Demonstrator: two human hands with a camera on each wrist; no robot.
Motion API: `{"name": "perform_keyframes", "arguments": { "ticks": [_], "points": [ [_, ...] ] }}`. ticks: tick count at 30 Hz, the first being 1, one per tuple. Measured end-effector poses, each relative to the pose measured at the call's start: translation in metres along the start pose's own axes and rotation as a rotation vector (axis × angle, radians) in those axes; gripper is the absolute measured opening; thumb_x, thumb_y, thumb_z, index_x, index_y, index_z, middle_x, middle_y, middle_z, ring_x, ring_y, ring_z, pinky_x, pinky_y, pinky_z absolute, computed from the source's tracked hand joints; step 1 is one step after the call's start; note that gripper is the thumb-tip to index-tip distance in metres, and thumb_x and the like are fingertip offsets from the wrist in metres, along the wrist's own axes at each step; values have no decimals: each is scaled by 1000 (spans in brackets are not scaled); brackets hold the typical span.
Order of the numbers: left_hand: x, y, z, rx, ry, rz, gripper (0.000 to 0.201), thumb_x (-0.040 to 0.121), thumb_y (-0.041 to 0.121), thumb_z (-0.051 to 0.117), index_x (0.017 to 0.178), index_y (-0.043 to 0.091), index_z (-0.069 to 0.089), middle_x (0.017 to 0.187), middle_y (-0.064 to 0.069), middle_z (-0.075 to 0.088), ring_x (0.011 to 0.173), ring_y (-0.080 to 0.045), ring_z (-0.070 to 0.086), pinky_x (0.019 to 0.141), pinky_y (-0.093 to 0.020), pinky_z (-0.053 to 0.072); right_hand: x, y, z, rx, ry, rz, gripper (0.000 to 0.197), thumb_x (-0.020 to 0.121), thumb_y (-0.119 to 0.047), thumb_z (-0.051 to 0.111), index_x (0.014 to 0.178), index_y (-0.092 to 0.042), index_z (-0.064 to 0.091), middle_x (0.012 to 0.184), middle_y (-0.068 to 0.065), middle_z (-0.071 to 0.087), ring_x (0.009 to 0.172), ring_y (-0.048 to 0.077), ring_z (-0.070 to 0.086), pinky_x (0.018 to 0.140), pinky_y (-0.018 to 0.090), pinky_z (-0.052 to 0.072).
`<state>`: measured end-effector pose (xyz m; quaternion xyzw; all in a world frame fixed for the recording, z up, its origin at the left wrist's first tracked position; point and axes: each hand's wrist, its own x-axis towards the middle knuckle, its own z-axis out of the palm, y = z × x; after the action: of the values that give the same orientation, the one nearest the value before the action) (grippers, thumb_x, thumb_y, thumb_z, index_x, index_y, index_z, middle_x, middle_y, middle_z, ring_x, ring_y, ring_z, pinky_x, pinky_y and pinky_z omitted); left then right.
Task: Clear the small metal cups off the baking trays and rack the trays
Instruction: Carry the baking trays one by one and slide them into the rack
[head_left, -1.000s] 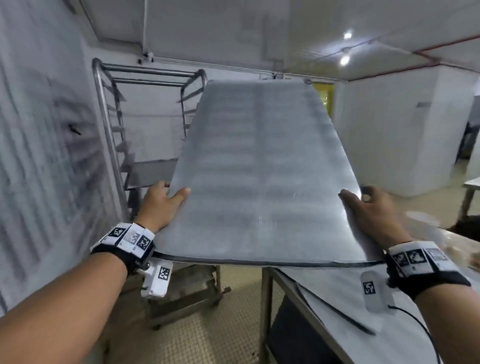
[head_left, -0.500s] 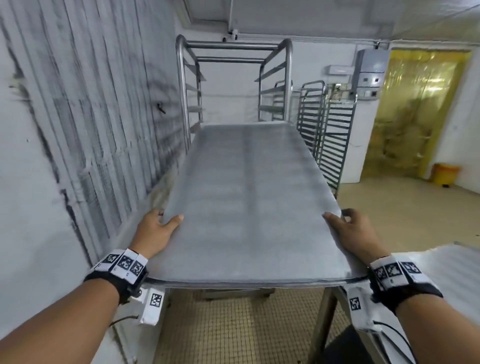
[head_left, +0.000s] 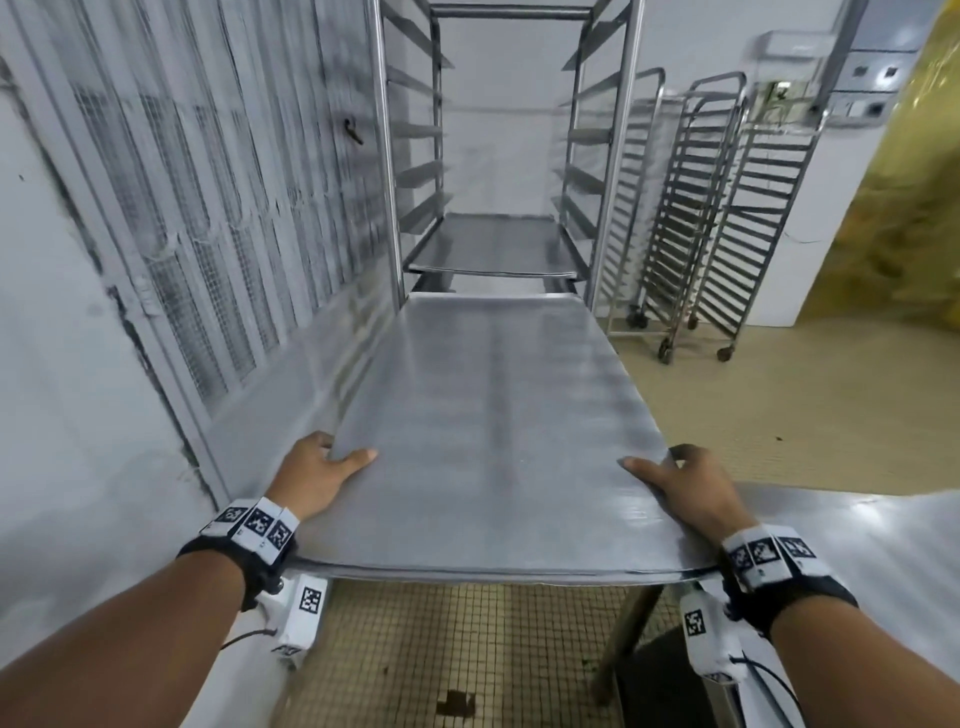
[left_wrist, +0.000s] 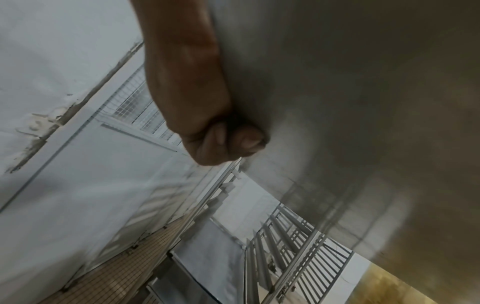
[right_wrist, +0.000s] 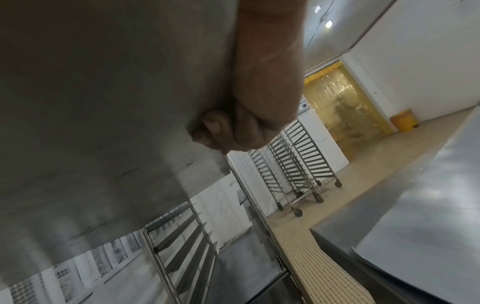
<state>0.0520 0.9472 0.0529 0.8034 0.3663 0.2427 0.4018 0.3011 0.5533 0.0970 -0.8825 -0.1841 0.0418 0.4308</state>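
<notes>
Hands grip the near end of a bare baking tray (head_left: 493, 415), one on each long edge. The left hand (head_left: 311, 475) lays its thumb on top, its fingers (left_wrist: 228, 139) curled under the rim; the right hand (head_left: 685, 486) clamps the opposite edge the same way, fingers (right_wrist: 215, 127) tucked beneath. Both forearms reach straight forward. The tray is held level in the air, its far end just short of the tall rack (head_left: 608, 156), where another tray (head_left: 493, 244) already sits on the runners. Half a second ago the rack stood farther off; now it fills the view ahead, and the steel table (head_left: 883, 545) lies at the right.
</notes>
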Motion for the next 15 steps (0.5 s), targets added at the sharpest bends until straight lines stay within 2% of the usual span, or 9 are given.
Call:
{"name": "perform_keyframes", "arguments": {
  "ticks": [4, 8, 12, 15],
  "points": [
    [0, -5, 12, 28, -6, -35, 90, 49, 88, 72, 98, 11, 69, 95, -3, 75, 88, -23, 72, 85, -45, 58, 8, 12, -3, -16, -27, -5, 48, 72, -57, 80, 65, -16, 55, 53, -4, 61, 52, 13, 57, 48, 25, 38],
    [10, -13, 19, 42, -16, -66, 104, 48, 90, 72, 112, 9, 66, 110, -8, 73, 97, -26, 71, 90, -48, 58, 21, 20, -2, -19, -45, -4, 53, 71, -59, 79, 70, -12, 57, 55, -2, 62, 52, 15, 58, 49, 26, 38],
    [26, -8, 23, 47, 8, -75, 106, 46, 91, 72, 113, 9, 67, 110, -7, 73, 97, -25, 71, 90, -47, 58, 40, 21, 3, -13, -50, -19, 55, 71, -60, 79, 67, -10, 56, 54, 1, 62, 52, 19, 58, 52, 30, 44],
    [41, 1, 25, 52, 6, -75, 104, 47, 89, 72, 112, 9, 66, 108, -8, 73, 95, -26, 72, 89, -47, 58, 58, 17, 7, -37, -60, -14, 56, 73, -61, 77, 73, -7, 60, 62, 5, 67, 58, 20, 62, 51, 29, 42]
  ]
}}
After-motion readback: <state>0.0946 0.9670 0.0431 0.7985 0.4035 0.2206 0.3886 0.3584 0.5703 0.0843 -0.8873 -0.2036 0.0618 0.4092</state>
